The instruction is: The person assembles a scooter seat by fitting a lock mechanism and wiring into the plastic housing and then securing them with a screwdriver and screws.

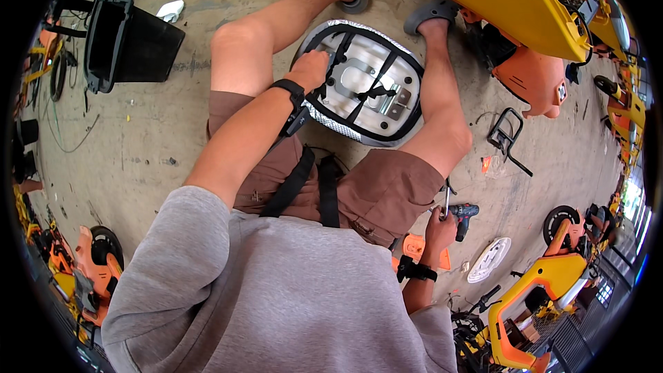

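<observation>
An upturned seat [356, 107] with a white base, black straps and a silvery cover lies between my legs. A metal bracket [397, 105] is fixed on the right part of its base. My left hand [311, 71] is closed at the seat's left rim, by a black strap; its fingertips are partly hidden. Off to my right side, low beside my thigh, my right hand [442, 228] closes round a shiny metal hand tool [447, 200], whose exact kind I cannot make out. Just right of that hand is a dark cordless drill [465, 218].
A black bin [148, 45] lies tipped at the upper left. Yellow bodywork [497, 0] and an orange panel [535, 83] stand at the upper right. On the floor to the right are a black tubular frame [507, 135] and a white oval part [489, 260]. Orange and yellow vehicles line both sides.
</observation>
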